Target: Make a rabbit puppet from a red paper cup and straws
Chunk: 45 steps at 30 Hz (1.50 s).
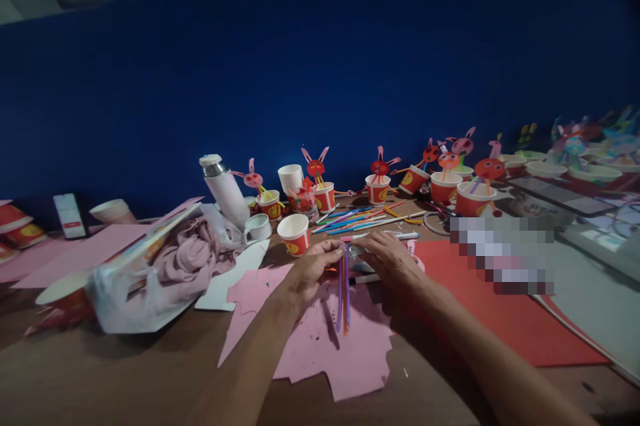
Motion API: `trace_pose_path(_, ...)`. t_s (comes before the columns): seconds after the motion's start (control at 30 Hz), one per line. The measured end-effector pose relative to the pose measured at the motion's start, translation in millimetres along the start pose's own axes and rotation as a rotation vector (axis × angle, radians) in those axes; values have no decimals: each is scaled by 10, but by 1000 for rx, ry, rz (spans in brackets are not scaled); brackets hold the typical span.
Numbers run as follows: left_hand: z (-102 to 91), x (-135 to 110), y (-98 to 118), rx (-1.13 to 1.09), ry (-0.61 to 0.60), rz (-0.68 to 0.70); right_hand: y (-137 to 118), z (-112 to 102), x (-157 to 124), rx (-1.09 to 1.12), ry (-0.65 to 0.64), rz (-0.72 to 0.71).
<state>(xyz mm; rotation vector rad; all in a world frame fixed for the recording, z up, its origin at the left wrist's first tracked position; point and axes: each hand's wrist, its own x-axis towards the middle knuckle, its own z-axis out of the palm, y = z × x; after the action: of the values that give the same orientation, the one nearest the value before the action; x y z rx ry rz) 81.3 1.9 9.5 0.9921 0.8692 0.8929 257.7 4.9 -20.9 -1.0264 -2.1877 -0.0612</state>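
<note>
My left hand (pixel 316 267) is closed in a pinch on the upper ends of several thin straws (pixel 341 299), purple with orange between them. They hang down over a cut-up sheet of pink paper (pixel 353 369). Close by on the right, my right hand (pixel 393 258) has its fingers bent downward over a clear, shiny thing (pixel 356 254) that I cannot make out; its fingertips are partly hidden. Behind my hands lies a spread of coloured straws (pixel 350 221). A red-and-white paper cup (pixel 294 237) stands just beyond my left hand.
Paper cups with rabbit-faced figures (pixel 379 189) line the blue wall (pixel 320 79). On the left are a white thermos (pixel 225 196), a grey mug (pixel 257 230) and a plastic bag (pixel 127 303) with cloth. Red paper (pixel 480 306) and a cable (pixel 575 329) lie right.
</note>
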Motion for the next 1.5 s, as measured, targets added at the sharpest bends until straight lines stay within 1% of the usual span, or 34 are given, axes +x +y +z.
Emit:
trace_pose_path(0.2, -98, -17, -111, -23, 3, 27, -74, 31, 0, 28, -41, 62)
trace_pose_path(0.33, -106, -36, -143, -61, -20, 26, -125, 48, 8, 26, -46, 100)
trace_pose_path(0.4, -94, -51, -140, -109, -9, 15, -130, 47, 11, 34, -24, 103)
trace_pose_path(0.5, -90, -75, -105, -180, 20, 13, -71, 5, 14, 43, 65, 117)
trace_pose_path(0.53, -96, -81, -88, -199, 31, 19, -30, -25, 14, 41, 102, 145)
trace_pose_path(0.6, -122, -89, -53, -223, 66, 33, 73, -104, 9, 17, 168, 245)
trace_pose_path(0.67, -153, -91, -25, -223, 118, 56, 180, -196, 0, -37, 183, 371)
trace_pose_path(0.73, -178, -92, -8, -223, 156, 85, 260, -282, -6, -95, 130, 456)
trace_pose_path(0.87, -182, -92, 2, -264, 196, 118, 278, -394, 5, -151, 6, 504)
trace_pose_path(1.0, -152, -94, 12, -315, 267, 109, 224, -451, 21, -259, -61, 620)
trace_pose_path(1.13, -130, -100, 35, -382, 321, 59, 238, -470, 5, -426, -176, 702)
trace_pose_path(1.2, -131, -103, 56, -410, 339, 41, 254, -452, -3, -451, -209, 708)
trace_pose_path(1.27, -143, -106, 87, -433, 356, 44, 254, -415, -6, -429, -221, 679)
trace_pose_path(1.43, -198, -92, 193, -443, 364, 107, 177, -287, -9, -223, -330, 472)
trace_pose_path(1.5, -223, -73, 234, -438, 353, 129, 138, -241, -6, -172, -344, 419)
